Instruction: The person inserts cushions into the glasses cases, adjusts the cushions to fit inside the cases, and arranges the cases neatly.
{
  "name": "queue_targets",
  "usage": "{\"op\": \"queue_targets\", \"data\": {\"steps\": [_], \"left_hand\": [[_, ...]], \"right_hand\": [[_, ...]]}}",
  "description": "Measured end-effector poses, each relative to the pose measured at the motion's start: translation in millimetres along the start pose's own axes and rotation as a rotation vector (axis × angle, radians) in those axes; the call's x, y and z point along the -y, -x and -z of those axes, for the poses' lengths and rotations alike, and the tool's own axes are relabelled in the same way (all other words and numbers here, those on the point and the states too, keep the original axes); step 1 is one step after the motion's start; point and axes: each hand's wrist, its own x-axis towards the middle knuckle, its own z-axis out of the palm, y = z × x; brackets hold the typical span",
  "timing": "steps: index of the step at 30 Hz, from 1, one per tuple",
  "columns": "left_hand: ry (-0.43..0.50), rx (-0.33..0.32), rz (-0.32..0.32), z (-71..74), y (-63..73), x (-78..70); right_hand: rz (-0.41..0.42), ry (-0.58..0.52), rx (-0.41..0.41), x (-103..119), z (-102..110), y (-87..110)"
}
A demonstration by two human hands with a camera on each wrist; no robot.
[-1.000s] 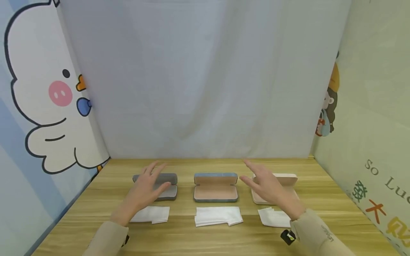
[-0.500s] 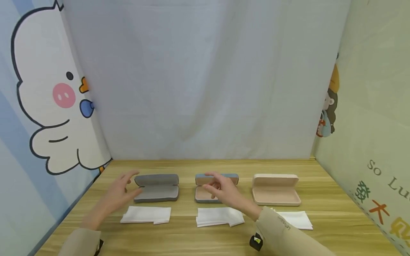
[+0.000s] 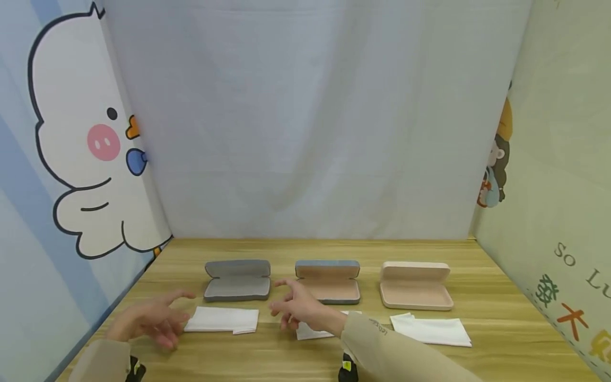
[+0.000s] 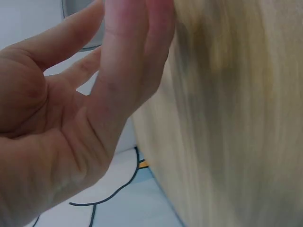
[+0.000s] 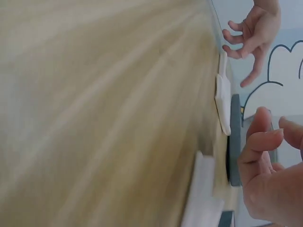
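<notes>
My left hand (image 3: 155, 320) hovers beside the left end of a folded white cloth (image 3: 222, 320), fingers loosely bent around nothing. My right hand (image 3: 299, 306) is held over the table, between that cloth and the middle white cloth (image 3: 312, 332), which it partly covers in the head view. Its fingers are loosely spread and hold nothing. Behind the cloths stand three glasses cases with raised lids: a grey one (image 3: 237, 289), a blue one with a peach lining (image 3: 336, 291) partly behind my right hand, and a cream one (image 3: 416, 294).
A third folded white cloth (image 3: 431, 331) lies before the cream case. The wooden table (image 3: 267, 361) ends at a pale hanging curtain (image 3: 310, 132). Printed walls stand to the left and right, one with a white cartoon bird (image 3: 71, 106).
Both hands have moved left and come nearer the front. My right hand has passed from the cream case across the blue one, and my left has left the grey case.
</notes>
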Motion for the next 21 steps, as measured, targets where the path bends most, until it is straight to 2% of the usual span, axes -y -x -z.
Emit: {"op": "queue_targets", "data": {"steps": [2, 5, 13, 18, 21], "left_hand": [[0.050, 0.039, 0.006, 0.0, -2.8, 4.1], [0.087, 0.051, 0.012, -1.5, -6.8, 7.5], [0.063, -0.010, 0.034, -11.1, -15.0, 11.4], [0.042, -0.014, 0.023, -15.4, -20.5, 12.3], [0.021, -0.041, 0.041, -17.5, -23.0, 11.7]], "right_hand": [[-0.042, -0.025, 0.006, -2.9, -7.9, -2.3], [-0.066, -0.034, 0.008, -7.9, -17.2, -5.7], [-0.111, -0.025, -0.018, -22.0, -37.1, -13.9], [-0.140, -0.020, -0.050, -23.3, -47.5, -18.5], [-0.152, -0.016, -0.067, -22.2, -51.3, -20.4]]}}
